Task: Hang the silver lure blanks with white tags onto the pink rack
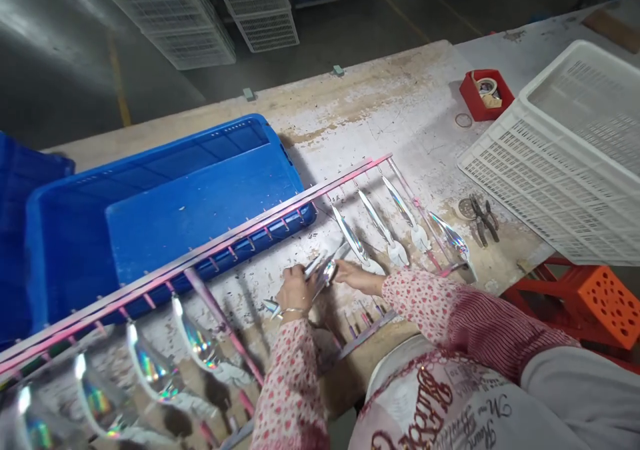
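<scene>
My left hand [294, 291] is closed around several shiny silver fish-shaped pieces that look like fishing lures; one end [273, 307] sticks out beside the wrist. My right hand [358, 277] reaches in from the right, its fingers closed on a shiny lure [327, 273] between both hands. Exactly how the fingers grip it is partly hidden. Both hands are inside a pink-stained rack [285, 211] with small hooks along its bar. Other lures with pale tails hang from it, such as one [377, 220] to the right and one [150, 367] to the left.
Behind the rack stands a large blue bin [200, 217]. At right are pliers [484, 220], a red box [485, 97] with tape rolls, and a white slatted crate [540, 163]. An orange stool [600, 303] stands below the worn table [350, 123]. More white crates [165, 17] lie beyond.
</scene>
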### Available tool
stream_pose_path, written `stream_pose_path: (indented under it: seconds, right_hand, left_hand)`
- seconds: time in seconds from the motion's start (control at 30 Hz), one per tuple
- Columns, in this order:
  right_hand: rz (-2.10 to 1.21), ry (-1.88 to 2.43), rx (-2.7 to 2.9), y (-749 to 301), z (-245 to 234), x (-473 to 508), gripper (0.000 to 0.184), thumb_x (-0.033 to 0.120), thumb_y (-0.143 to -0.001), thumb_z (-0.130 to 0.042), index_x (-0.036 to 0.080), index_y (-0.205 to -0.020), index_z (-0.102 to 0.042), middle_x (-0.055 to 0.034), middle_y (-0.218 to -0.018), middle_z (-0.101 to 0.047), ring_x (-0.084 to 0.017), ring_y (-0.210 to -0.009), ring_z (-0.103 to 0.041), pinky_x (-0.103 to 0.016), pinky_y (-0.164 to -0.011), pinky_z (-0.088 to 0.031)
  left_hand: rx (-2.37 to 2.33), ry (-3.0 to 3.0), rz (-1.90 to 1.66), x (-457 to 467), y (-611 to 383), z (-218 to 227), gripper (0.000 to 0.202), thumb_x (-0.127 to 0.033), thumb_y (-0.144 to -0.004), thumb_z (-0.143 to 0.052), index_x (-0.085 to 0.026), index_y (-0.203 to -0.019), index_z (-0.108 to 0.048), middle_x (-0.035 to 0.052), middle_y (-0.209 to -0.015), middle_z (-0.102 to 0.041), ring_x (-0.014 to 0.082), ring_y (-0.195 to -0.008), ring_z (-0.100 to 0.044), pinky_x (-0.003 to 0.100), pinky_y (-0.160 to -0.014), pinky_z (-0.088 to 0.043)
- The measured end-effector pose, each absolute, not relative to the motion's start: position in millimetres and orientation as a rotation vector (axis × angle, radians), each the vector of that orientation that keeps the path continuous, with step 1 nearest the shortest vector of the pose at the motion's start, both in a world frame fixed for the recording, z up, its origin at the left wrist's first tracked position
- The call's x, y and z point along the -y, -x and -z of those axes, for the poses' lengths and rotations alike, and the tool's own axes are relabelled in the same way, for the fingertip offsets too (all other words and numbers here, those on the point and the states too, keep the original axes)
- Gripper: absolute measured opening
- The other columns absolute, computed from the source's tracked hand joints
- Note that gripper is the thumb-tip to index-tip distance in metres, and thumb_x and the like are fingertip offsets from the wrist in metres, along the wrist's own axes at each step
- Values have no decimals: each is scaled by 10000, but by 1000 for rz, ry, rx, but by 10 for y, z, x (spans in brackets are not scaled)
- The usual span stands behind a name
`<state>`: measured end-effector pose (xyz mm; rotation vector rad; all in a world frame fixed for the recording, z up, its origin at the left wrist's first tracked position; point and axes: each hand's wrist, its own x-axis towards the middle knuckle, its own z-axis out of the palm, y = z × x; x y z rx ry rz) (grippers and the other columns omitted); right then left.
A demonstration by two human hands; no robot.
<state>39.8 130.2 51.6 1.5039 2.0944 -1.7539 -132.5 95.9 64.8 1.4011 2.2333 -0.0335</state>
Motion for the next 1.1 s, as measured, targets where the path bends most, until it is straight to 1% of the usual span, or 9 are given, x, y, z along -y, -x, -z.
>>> stream_pose_path:
  seconds: [0.1, 0.2, 0.33, 0.43, 0.53, 0.63, 0.77, 0.93, 1.1]
  right_hand:
    - [1983, -1724, -1858, -332, -575, -1392, 634, 206, -947, -436, 146, -1537, -214, -206, -1473, -448, -195, -1324, -493, -338, -980, -505]
    - [2211, -1813, -1924, -400, -714, -1386, 687, 306, -911, -569, 196, -1518, -265, -160, -1494, -423, -193, -1352, -438, -324, -1028, -453]
    - [2278, -1049, -2021, -553, -860, -1193, 521, 379, -774, -745, 159, -1226, -608, -58, -1048, -671, -167, -933, -613, -230, -752, -490]
    - [2309, -842, -1833, -622, -857, -915, 477, 567, -847, -608, 107, -952, -674, 3, -693, -594, -110, -604, -517, -206, -532, -396]
    - [2375, -1067, -1900, -667, -812, -651, 610, 677, -868, -492, 92, -921, -657, 11, -656, -545, -101, -568, -463, -209, -496, -339]
    - [2155, -951, -2242, -743, -790, -527, 503, 579, -912, -504, 112, -942, -687, -2, -703, -584, -119, -650, -509, -224, -581, -377]
    - [1571, -1334, -2457, -925, -761, -527, 282, 323, -964, -495, 129, -981, -698, -84, -930, -696, -177, -877, -616, -275, -795, -439]
    - [1083, -1402, -2211, -1073, -635, -482, 230, 269, -930, -544, 100, -996, -687, -148, -923, -716, -248, -891, -662, -308, -764, -453]
    - [1202, -1347, -2330, -1086, -505, -379, 179, 198, -937, -539, 128, -1007, -688, -106, -932, -723, -216, -903, -662, -286, -778, -449]
  left_hand:
    - [-2331, -1385, -16, -424, 1738, -853, 356, -469, -895, -512, -214, -1135, -576, 120, -1051, -661, 293, -848, -645, 352, -691, -442]
    - [-2245, -1538, -241, 88, 2029, -1010, 349, -482, -853, -535, -225, -1074, -619, 104, -1009, -701, 298, -856, -644, 361, -719, -437]
    - [-1960, -1758, -674, 421, 1966, -1195, 290, -481, -818, -594, -262, -978, -697, 75, -1010, -728, 313, -1010, -627, 467, -1056, -331]
    - [-2204, -1483, -1119, 426, 1583, -1258, 440, -446, -758, -716, -220, -1132, -663, 115, -1303, -615, 339, -1336, -428, 521, -1192, -119]
    - [-2069, -568, -1536, 364, 1122, -1167, 743, -511, -698, -786, -209, -1317, -507, 150, -1439, -464, 299, -1366, -394, 495, -1169, -249]
    - [-1458, -32, -1514, 331, 826, -998, 632, -671, -707, -711, -188, -1101, -606, 118, -1077, -644, 260, -1050, -616, 490, -1021, -445]
    - [-1096, 273, -1744, 342, 822, -880, 437, -452, -657, -846, -186, -934, -639, -22, -814, -617, 113, -802, -610, 305, -898, -507]
    - [-1193, 246, -1858, 330, 921, -848, 367, -375, -706, -826, -244, -1002, -654, -20, -1003, -676, 127, -894, -631, 272, -822, -507]
    - [-1237, 59, -1816, 344, 646, -733, 435, -356, -707, -835, -262, -1085, -641, 13, -1144, -677, 185, -1066, -639, 372, -974, -488]
